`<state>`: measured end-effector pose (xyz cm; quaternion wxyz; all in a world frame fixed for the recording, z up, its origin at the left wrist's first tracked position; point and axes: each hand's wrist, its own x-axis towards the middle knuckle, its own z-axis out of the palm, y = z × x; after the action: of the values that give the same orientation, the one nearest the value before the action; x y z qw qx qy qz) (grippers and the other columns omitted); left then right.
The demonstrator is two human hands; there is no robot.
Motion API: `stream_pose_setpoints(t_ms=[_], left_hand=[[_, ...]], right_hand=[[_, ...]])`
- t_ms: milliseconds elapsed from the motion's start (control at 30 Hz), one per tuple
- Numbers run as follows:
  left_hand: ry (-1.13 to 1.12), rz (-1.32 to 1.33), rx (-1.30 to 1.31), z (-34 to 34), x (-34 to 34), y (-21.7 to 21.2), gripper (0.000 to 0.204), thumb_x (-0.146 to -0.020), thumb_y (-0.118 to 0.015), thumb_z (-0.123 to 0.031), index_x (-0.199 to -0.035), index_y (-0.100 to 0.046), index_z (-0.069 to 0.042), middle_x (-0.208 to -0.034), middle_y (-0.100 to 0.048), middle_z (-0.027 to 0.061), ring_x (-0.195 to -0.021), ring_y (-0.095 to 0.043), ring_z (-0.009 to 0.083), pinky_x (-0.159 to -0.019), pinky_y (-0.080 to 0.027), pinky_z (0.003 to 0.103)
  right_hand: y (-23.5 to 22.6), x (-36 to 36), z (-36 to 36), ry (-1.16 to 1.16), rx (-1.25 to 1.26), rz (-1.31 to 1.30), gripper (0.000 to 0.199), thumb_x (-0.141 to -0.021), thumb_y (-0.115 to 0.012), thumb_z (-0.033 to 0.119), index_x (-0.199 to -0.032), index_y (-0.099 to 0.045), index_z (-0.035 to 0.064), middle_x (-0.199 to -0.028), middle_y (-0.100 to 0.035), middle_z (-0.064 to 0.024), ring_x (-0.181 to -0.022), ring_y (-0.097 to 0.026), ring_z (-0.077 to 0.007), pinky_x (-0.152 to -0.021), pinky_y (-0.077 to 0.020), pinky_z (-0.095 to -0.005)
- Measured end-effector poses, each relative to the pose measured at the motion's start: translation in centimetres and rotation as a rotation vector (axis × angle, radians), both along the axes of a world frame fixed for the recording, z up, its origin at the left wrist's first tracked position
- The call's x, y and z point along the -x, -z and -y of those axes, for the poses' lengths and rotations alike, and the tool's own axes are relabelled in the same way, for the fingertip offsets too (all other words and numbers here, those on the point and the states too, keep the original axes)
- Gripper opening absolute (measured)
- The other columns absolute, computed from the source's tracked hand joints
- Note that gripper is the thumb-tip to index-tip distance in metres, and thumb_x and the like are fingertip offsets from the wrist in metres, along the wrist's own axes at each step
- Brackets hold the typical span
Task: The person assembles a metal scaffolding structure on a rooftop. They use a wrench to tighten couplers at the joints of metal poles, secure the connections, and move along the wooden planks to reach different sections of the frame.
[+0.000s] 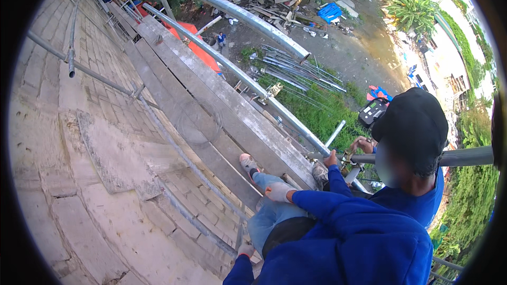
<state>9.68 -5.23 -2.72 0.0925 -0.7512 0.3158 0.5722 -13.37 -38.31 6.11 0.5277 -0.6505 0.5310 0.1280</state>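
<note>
On my feed, the pale-gloved left hand [245,249] sits near a round grey metal tube [207,232] beyond the left edge of the weathered plank walkway [227,95]; the right hand [277,192] rests on faded blue jeans [273,217]. I cannot tell either's grip.

Two of the wearer's hands, left hand [245,249] and right hand [278,192], are showing near, with two shoes [247,162]; one co-worker [423,186] is wearing one black cap [414,112] at right; one wire coil [202,122] is lying left.
</note>
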Motion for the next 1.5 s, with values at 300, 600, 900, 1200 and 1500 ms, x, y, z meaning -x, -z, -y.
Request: stream_pose_setpoints(t_ms=[300, 600, 900, 1200, 1500], left_hand=[[-0.048, 0.128, 0.011, 0.0, 1.0, -5.2, 0.049, -0.083, -0.065, -0.046, -0.098, -0.073, 0.001, -0.09, -0.073, 0.0223, -0.093, -0.071, 0.0378, -0.084, -0.054, 0.044], [-0.147, 0.166, 0.19, -0.8, 0.9, -8.0, 0.059, -0.087, -0.061, -0.053, -0.093, -0.071, 0.005, -0.08, -0.072, 0.022, -0.081, -0.071, 0.0384, -0.076, -0.054, 0.044], [-0.37, 0.058, 0.15, -2.7, 0.5, -10.2, 0.047, -0.086, -0.067, -0.044, -0.085, -0.071, 0.003, -0.069, -0.07, 0.0133, -0.067, -0.069, 0.0241, -0.063, -0.052, 0.038], [-0.586, -0.011, 0.254, -5.0, 0.0, -12.4, 0.038, -0.086, -0.072, -0.034, -0.078, -0.07, 0.003, -0.06, -0.061, 0.0038, -0.057, -0.059, 0.0127, -0.054, -0.046, 0.032], [-0.603, 0.05, 0.221, -3.9, 0.9, -13.2, 0.043, -0.083, -0.074, -0.04, -0.089, -0.072, 0.003, -0.06, -0.065, 0.0083, -0.059, -0.066, 0.0178, -0.065, -0.053, 0.031]], right_hand=[[1.1, 0.1, -1.4, -0.053, 0.046, -0.004, 0.027, -0.088, -0.055, 0.03, -0.095, -0.073, 0.011, -0.09, -0.072, -0.016, -0.088, -0.07, -0.0347, -0.077, -0.0518, -0.0461], [1.3, -1.4, -1.5, -0.063, 0.105, 0.058, 0.025, -0.084, -0.056, 0.031, -0.087, -0.074, 0.0136, -0.084, -0.073, -0.0129, -0.085, -0.07, -0.0326, -0.074, -0.0521, -0.0447], [1.6, -1.1, -1.0, -0.133, 0.269, 0.001, 0.025, -0.087, -0.058, 0.031, -0.091, -0.073, 0.0108, -0.079, -0.071, -0.0115, -0.076, -0.07, -0.0286, -0.07, -0.0524, -0.0419], [1.2, -2.1, -0.2, -0.122, 0.028, 0.019, 0.027, -0.083, -0.056, 0.027, -0.094, -0.073, 0.0081, -0.092, -0.072, -0.0184, -0.091, -0.069, -0.0385, -0.081, -0.0529, -0.0461], [-0.6, -9.5, -4.3, -0.72, -0.128, 0.087, 0.033, -0.086, -0.054, 0.032, -0.1, -0.071, 0.0072, -0.096, -0.072, -0.0183, -0.089, -0.069, -0.036, -0.078, -0.0505, -0.0478]])
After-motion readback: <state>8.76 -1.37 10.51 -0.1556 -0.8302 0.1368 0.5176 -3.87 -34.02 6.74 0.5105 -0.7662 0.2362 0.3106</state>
